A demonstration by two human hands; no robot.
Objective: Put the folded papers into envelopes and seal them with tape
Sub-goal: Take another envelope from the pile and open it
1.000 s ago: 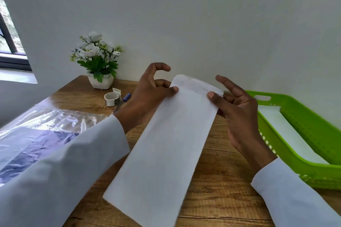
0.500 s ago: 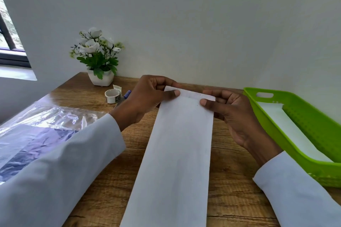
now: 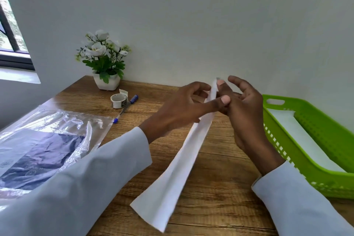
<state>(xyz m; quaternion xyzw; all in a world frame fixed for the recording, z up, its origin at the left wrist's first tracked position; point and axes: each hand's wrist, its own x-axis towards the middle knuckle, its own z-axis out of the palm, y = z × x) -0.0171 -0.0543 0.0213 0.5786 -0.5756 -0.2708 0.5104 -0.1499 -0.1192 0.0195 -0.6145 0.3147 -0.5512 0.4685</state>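
Note:
A long white envelope [image 3: 178, 165] is held up over the wooden table [image 3: 214, 182], turned nearly on edge, its near end pointing toward me. My left hand [image 3: 182, 109] pinches its far end from the left, thumb pressed against the paper. My right hand [image 3: 241, 107] meets it from the right, fingertips on the same end, other fingers spread. A roll of tape [image 3: 118, 100] with a loose tab sits at the back of the table. More white paper [image 3: 304, 140] lies in the green basket [image 3: 325, 180].
A blue pen [image 3: 125, 108] lies beside the tape. A potted white-flower plant [image 3: 104, 61] stands against the wall. A clear plastic bag [image 3: 44, 143] with dark contents covers the table's left side. The basket sits at the right edge.
The envelope lay flat under both hands; now it is lifted and rotated onto its edge, both hands pinching its far end closer together.

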